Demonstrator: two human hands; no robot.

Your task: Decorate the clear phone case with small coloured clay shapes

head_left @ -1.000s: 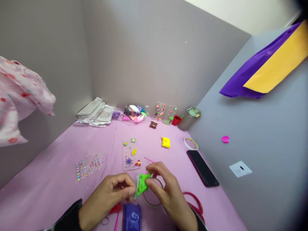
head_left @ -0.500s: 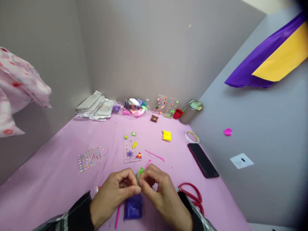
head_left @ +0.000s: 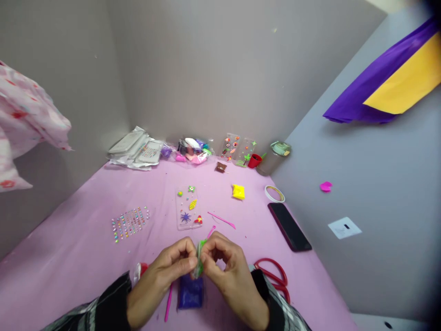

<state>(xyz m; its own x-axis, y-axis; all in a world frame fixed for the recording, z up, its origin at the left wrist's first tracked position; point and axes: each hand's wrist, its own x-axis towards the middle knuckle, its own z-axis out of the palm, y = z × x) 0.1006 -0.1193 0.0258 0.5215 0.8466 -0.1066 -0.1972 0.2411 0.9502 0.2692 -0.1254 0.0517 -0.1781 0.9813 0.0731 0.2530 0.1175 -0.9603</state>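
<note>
On the pink cloth, a clear bag at the back holds mixed clay lumps, near a red cup and a jar. The left hand and right hand are both nearly closed, their fingertips pinching a green clay piece between them, just above a blue clay packet.
</note>
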